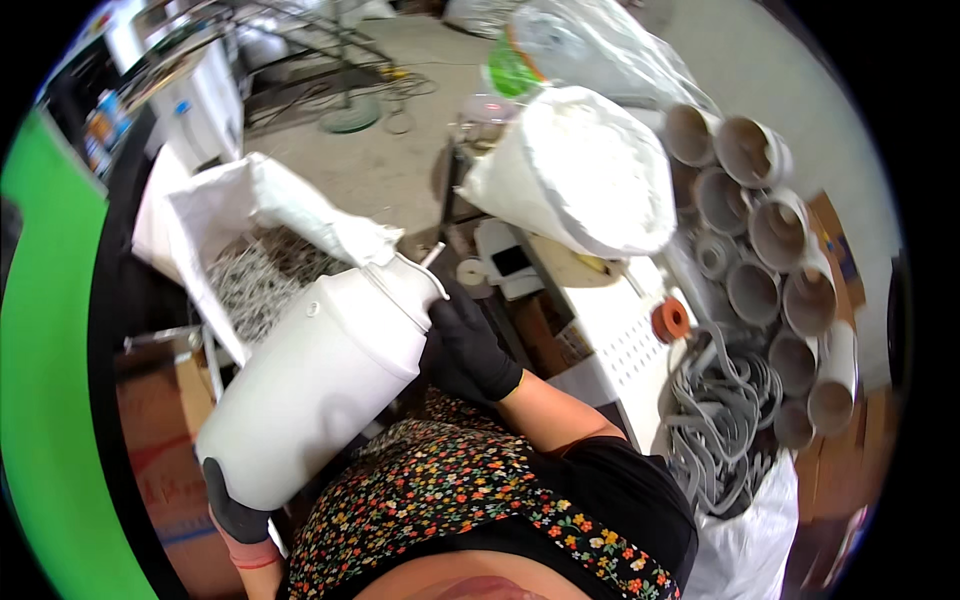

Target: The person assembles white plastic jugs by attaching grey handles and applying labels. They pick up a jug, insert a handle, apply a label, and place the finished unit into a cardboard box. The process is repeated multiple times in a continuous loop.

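Observation:
A large pale grey plastic canister (310, 385) lies slantwise across my lap, its narrower collared end up and to the right. My left hand (238, 508), in a dark glove, cups the canister's lower left end. At the collared end is my right hand (472, 340) in a black glove, its fingers bent against the rim and partly hidden. A short white stick (433, 255) juts up beside the collar; whether it belongs to the canister or is separate, I cannot tell. Just behind the canister stands a white-lined bin (185, 235) holding thin, tangled plastic strips (265, 285).
A big white sack (520, 190) of white material leans on the white bench (625, 350) to the right. Beyond the bench are stacked hollow cylinders (755, 290), with grey flexible strips (715, 420) heaped nearer. A reddish-brown roll (670, 319) sits on the bench. Cables (400, 95) trail across the floor.

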Available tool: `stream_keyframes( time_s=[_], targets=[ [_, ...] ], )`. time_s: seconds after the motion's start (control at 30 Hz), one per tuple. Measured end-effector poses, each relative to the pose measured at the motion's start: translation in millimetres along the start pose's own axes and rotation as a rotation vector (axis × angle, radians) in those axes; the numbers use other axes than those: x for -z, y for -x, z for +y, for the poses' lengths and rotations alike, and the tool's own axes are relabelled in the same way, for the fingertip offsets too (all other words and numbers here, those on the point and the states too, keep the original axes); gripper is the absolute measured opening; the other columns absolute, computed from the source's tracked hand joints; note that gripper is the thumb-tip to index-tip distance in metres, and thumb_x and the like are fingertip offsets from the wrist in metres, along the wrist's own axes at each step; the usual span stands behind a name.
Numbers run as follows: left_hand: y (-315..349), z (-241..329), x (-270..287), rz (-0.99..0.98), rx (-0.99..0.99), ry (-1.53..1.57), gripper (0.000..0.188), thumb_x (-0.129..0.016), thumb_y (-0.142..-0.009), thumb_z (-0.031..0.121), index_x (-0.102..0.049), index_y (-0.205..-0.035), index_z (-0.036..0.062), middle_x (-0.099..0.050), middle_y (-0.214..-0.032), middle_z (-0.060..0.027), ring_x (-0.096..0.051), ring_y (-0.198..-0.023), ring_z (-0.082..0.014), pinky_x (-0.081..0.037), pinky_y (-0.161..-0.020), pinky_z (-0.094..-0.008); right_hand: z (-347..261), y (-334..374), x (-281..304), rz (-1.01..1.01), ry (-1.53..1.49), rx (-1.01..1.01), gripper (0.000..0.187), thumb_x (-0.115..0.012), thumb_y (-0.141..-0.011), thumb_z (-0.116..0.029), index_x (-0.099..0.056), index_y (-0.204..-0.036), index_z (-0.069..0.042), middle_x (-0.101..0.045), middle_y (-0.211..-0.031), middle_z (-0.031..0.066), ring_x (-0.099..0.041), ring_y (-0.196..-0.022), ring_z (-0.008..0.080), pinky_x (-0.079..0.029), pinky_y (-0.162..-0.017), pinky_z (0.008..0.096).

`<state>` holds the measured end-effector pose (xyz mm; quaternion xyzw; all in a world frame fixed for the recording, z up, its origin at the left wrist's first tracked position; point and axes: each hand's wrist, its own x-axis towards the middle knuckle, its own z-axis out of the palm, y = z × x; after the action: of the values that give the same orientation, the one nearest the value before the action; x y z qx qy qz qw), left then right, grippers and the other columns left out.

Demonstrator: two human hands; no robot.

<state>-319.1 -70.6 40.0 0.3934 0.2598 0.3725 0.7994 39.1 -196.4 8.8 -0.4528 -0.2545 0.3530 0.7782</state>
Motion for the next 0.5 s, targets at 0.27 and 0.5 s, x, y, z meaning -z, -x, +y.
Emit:
stream_keyframes(
  time_s=[0.27,0.5],
  targets=[
    [-75.0,-55.8,-25.1,-0.252,0.646,0.337,0.049,-0.037,-0.102,0.031,-0.039,-0.141,-0.0002,-0.046,-0.141,-0.0175,-0.046,-0.128,-0.0301,-0.037,-0.108,-0.0451,-99.7,37.0,32.2,-0.115,0.817,0.560,0.016,-0.062,-0.084,-0.012,-0.054,-0.089,0.000,-0.055,-0.090,0.0159,-0.054,-0.083,0.0306,-0.043,-0.075,0.0391],
    [-85.0,-86.2,-25.5,-0.457,0.810,0.105,0.050,-0.041,-0.101,0.032,-0.042,-0.138,-0.0005,-0.050,-0.137,-0.0166,-0.049,-0.125,-0.0285,-0.040,-0.105,-0.0422,-99.6,55.5,33.4,-0.174,1.015,0.409,0.028,-0.068,-0.083,-0.020,-0.051,-0.073,0.000,-0.049,-0.071,0.0184,-0.051,-0.066,0.0345,-0.040,-0.060,0.0419]
  ],
)
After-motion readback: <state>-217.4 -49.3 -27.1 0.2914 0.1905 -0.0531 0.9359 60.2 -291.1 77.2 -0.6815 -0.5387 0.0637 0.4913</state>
